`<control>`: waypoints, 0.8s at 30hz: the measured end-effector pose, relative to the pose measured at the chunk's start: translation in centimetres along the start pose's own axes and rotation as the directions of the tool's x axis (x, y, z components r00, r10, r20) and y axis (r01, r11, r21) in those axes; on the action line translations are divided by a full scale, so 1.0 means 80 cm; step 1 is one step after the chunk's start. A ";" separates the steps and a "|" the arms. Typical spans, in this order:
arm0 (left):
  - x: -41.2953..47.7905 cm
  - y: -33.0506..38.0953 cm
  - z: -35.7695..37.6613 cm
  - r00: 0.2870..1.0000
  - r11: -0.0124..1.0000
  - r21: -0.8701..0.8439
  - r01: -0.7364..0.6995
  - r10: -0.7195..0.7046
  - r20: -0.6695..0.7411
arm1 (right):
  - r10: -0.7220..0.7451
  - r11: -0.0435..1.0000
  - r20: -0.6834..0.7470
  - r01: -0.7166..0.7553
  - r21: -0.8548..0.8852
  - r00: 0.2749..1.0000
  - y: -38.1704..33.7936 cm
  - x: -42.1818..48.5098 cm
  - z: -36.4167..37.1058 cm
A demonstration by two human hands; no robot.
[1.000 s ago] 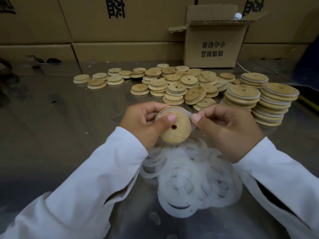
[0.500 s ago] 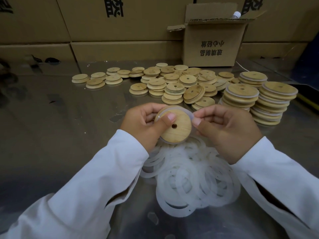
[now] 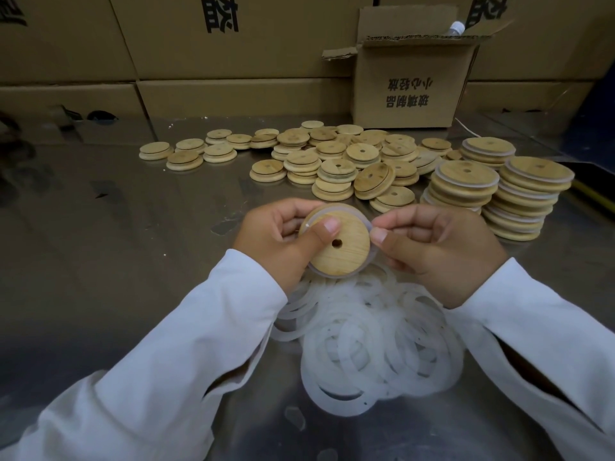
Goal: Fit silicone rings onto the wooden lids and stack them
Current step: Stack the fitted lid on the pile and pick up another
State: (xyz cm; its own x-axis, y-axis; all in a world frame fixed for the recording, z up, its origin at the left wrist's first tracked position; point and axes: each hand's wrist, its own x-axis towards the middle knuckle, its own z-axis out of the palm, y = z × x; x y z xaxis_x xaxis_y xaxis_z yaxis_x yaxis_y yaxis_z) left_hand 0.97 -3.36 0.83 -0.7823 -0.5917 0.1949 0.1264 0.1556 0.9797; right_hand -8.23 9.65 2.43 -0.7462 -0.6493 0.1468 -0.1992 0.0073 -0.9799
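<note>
My left hand (image 3: 283,239) holds a round wooden lid (image 3: 346,252) with a centre hole, thumb across its face. A translucent silicone ring (image 3: 366,222) wraps around the lid's rim. My right hand (image 3: 439,249) pinches that ring at the lid's right edge. Below the hands lies a pile of loose white silicone rings (image 3: 376,341). Behind the hands, several bare wooden lids (image 3: 336,161) are scattered on the metal table. Stacks of ringed lids (image 3: 529,194) stand at the right.
An open cardboard box (image 3: 412,81) stands behind the lids, with a wall of large cartons (image 3: 199,44) along the table's back. The steel table (image 3: 100,244) is bare on the left. A yellow strip (image 3: 595,197) runs by the right edge.
The lid has turned slightly in my left hand and my right thumb and fingers have shifted along the ring at its right edge. Both hands stay in place.
</note>
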 end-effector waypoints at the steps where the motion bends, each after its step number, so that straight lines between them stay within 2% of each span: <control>1: 0.000 0.000 0.000 1.000 1.000 0.002 -0.001 0.001 0.003 | -0.001 1.000 -0.001 0.001 -0.013 1.000 0.000 0.000 0.000; 13: 0.002 -0.003 -0.002 1.000 1.000 0.007 -0.013 0.013 0.005 | 0.018 0.994 0.004 -0.017 -0.112 1.000 0.001 0.000 -0.001; 20: 0.003 -0.006 -0.004 0.999 0.999 -0.034 0.022 -0.021 0.040 | 0.065 0.998 0.019 -0.065 0.005 0.998 -0.001 -0.001 -0.004; 24: 0.005 -0.007 -0.007 0.998 0.997 -0.061 0.053 -0.051 0.028 | 0.068 0.997 -0.073 -0.066 0.028 0.995 0.002 0.003 -0.005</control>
State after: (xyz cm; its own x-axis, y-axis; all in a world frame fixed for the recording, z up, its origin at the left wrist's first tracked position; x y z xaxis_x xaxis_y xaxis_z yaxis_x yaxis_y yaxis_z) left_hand 0.98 -4.12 0.41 -0.8042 -0.5768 0.1434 0.1224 0.0753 0.9896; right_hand -8.70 9.75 2.36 -0.8022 -0.5904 0.0894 -0.1316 0.0288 -0.9909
